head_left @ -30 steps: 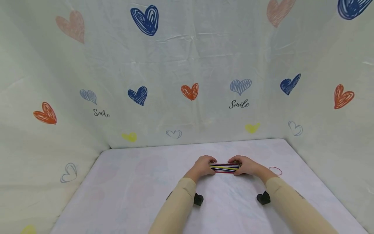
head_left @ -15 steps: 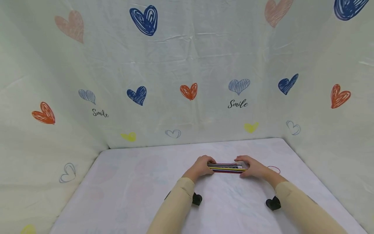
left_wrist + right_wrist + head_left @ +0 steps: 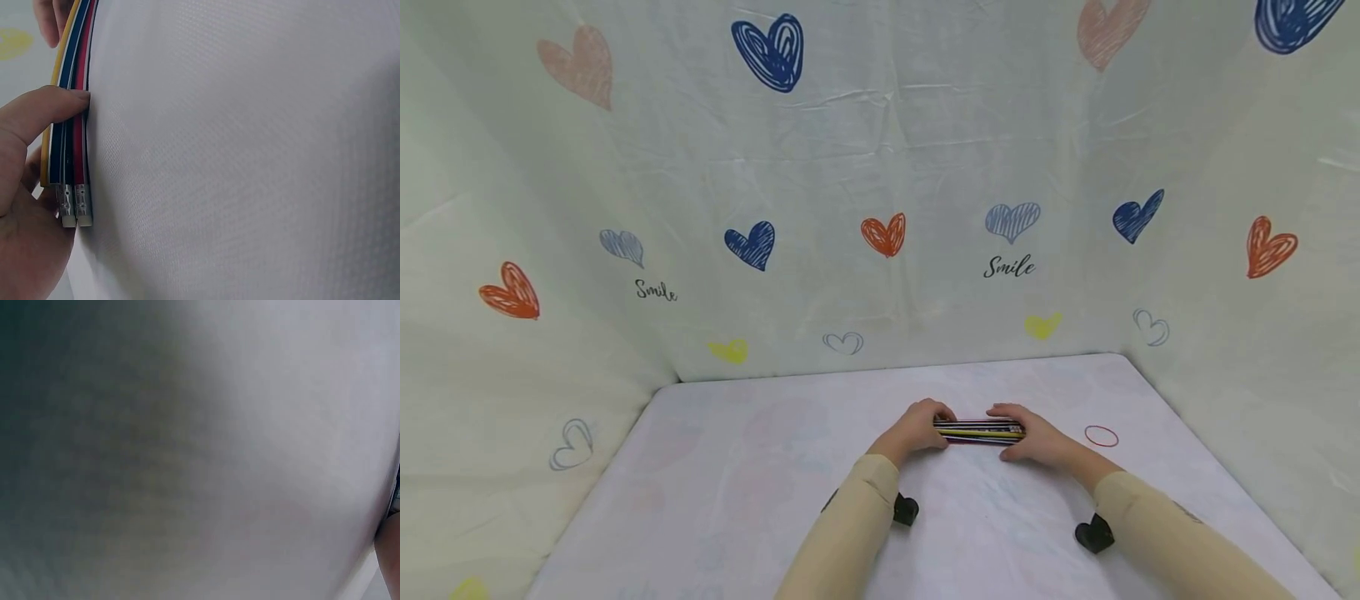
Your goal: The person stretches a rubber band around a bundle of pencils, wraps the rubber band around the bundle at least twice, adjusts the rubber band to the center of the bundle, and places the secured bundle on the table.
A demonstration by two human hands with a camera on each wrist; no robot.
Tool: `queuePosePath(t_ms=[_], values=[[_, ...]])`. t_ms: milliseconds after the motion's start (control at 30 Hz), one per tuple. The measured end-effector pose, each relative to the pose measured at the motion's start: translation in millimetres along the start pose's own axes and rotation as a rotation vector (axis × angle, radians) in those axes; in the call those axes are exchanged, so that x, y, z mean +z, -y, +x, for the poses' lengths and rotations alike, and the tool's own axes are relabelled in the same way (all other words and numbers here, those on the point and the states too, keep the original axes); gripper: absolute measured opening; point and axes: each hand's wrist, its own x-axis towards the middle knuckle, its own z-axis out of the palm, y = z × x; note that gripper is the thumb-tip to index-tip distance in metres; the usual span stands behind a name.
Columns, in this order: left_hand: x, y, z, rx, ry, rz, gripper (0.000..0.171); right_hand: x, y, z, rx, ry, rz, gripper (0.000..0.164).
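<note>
1. Pale cloth (image 3: 820, 167), printed with hearts and the word "Smile", rises behind and to both sides of the pencil bundle (image 3: 977, 432); a white-covered table (image 3: 760, 483) extends below it.
2. Left of the bundle and nearer the camera, a beige sleeve (image 3: 846, 529) runs off the lower edge, a black heart-shaped piece (image 3: 906, 510) partly hidden under it.
3. At the bundle's left end, the left hand (image 3: 917, 429) is clamped on the pencils, thumb laid across them. White erasers (image 3: 69, 221) in metal bands stick out past its grip; the bundle's far end is cut off in the left wrist view.
4. Dark, red and yellow pencils lie side by side between the hands.
5. At the bundle's right end, the right hand (image 3: 1041, 437) has thumb and fingers apart around it; I cannot tell whether they press, since the right wrist view is mostly blur with only a sliver of hand.
6. Right of the bundle, a thin red loop (image 3: 1101, 436) lies on the table.
</note>
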Motion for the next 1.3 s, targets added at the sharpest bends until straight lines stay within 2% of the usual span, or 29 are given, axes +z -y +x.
queuePosePath(t_ms=[267,600,867,1100,1300], values=[[-3.9,-2.9,-4.5,0.055,0.067,0.009,0.040,4.2,5.5,-1.3,0.014,-0.020,0.015,0.060],[-5.9,-9.7,-6.0,0.080,0.145,0.156,0.039,3.2,10.6,-4.7,-0.045,0.041,0.005,0.050],[-4.4,-12.2,-5.6,0.065,0.188,0.252,0.034,11.6,22.6,-8.6,-0.063,0.076,-0.162,0.047],[-4.4,-13.0,-8.6,0.069,0.197,0.229,0.030,17.7,24.9,-7.4,-0.027,0.047,-0.237,0.045],[-4.2,-14.7,-11.0,0.078,0.205,0.214,0.029,18.4,25.6,-5.6,-0.078,0.061,-0.313,0.041]])
